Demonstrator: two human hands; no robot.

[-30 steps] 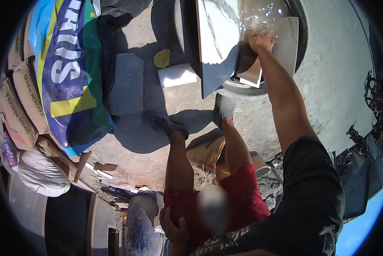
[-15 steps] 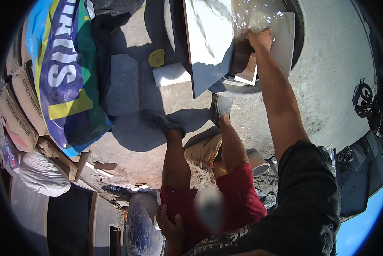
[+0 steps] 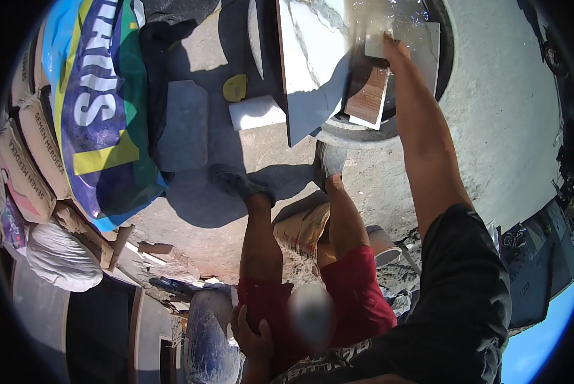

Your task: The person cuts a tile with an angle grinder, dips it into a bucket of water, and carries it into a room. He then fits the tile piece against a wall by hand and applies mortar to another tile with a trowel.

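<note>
Right hand (image 3: 399, 50): extended over a round tub (image 3: 357, 139); fingers mostly closed, apparently pinching a small pale tile piece (image 3: 376, 46) by its edge, a hold that leaves most of its face exposed; the piece is at the murky water (image 3: 376, 13), inside the tub.

Left hand (image 3: 254, 338): loosely open, fingers spread on the red shorts (image 3: 354, 297), holding nothing visible; likely placed there for support.

Brown tile piece (image 3: 367, 89): slanted near the tub's rim, overlapping a white-edged piece (image 3: 366, 123); marble-patterned tile (image 3: 312, 48): large, across the tub's side, presumably propped by the rim; its underside contact cannot be told.

Beside the tub, on the floor: white block (image 3: 257, 112); yellow scrap (image 3: 234, 88); grey slab (image 3: 183, 128).
</note>
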